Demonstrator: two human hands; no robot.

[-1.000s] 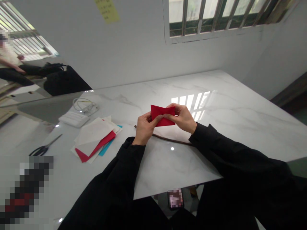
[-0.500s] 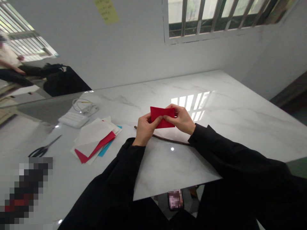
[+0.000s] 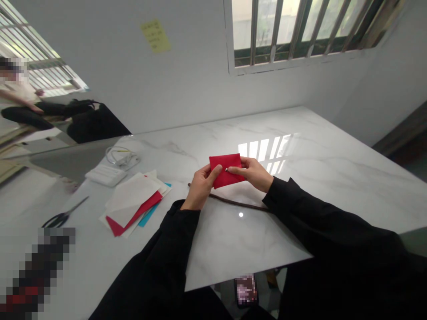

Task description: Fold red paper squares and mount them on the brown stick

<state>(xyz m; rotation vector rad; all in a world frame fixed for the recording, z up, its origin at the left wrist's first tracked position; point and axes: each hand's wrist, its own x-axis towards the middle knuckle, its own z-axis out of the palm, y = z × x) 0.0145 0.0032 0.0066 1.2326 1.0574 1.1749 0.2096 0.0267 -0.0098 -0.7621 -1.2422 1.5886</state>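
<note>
Both my hands hold a small red sheet above the table; whether it is paper or felt I cannot tell. My left hand pinches its left side, thumb on the front and fingers behind. On the other side, my right hand grips the right edge, with its thumb lying across the front. A tiny shiny metal bit shows at the right thumb's tip, too small to name. Beneath the hands, a thin, slightly curved brown stick lies on the table, its right end hidden by my right sleeve.
Left of my hands lies a loose stack of white, red and blue sheets. Scissors, a white box and a coiled white cable lie farther left on the marbled table. A person sits at far left.
My thumbs, close together at the middle of the red sheet before, are now apart. The sheet looks flatter and tilts differently, and the metal bit now shows on its front. The view has tipped slightly upward.
</note>
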